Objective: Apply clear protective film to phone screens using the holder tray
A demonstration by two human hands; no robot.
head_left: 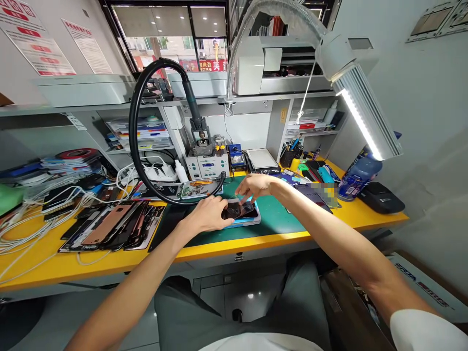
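A dark-screened smartphone (pixel 239 210) lies on a light blue and white pad or case (pixel 252 220) on the green work mat (pixel 281 222). My left hand (pixel 209 214) holds its left end, the thumb along the near edge and the fingers at the far side. Over the screen, my right hand (pixel 255 186) bends down from above with its fingertips pinched together close to the glass. Whatever is between those fingertips is too small to make out. Behind both hands lies an opened phone with parts (pixel 202 189).
A black flexible hose (pixel 134 131) arches over the mat's left side. Phone panels (pixel 113 226) and tangled white cables (pixel 84 195) crowd the left. A lit lamp (pixel 365 112) hangs at upper right, above a blue bottle (pixel 360 170) and black case (pixel 382 197).
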